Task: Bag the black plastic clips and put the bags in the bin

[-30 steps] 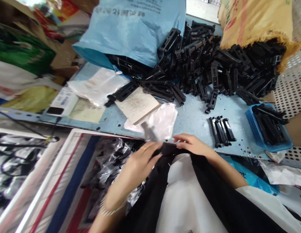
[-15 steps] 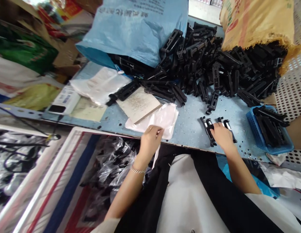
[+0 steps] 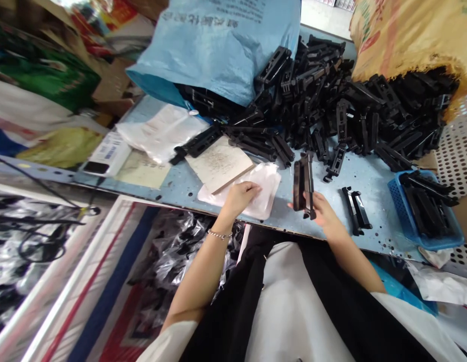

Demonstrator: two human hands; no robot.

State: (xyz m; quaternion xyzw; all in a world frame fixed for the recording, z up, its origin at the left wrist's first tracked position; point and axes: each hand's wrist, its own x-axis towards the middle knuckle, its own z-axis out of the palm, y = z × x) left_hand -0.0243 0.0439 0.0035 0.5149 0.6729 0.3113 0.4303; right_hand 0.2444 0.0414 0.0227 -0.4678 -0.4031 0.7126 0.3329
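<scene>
My right hand (image 3: pixel 320 211) grips a small stack of long black plastic parts (image 3: pixel 303 185) and holds it upright just above the blue table (image 3: pixel 293 221). My left hand (image 3: pixel 241 195) rests with curled fingers on a stack of clear plastic bags (image 3: pixel 269 187) near the table's front edge. Two or three more black parts (image 3: pixel 354 203) lie flat on the table to the right of my right hand.
A big heap of black plastic parts (image 3: pixel 350 108) fills the back of the table, spilling from a blue sack (image 3: pixel 221 45) and a tan sack (image 3: pixel 402 35). A blue basket (image 3: pixel 425 211) of parts stands at right. A cardboard sheet (image 3: pixel 218 163) lies by the bags.
My right hand picked some black parts off the flat row and carried them left, standing them upright. My left hand slid forward onto the clear bags.
</scene>
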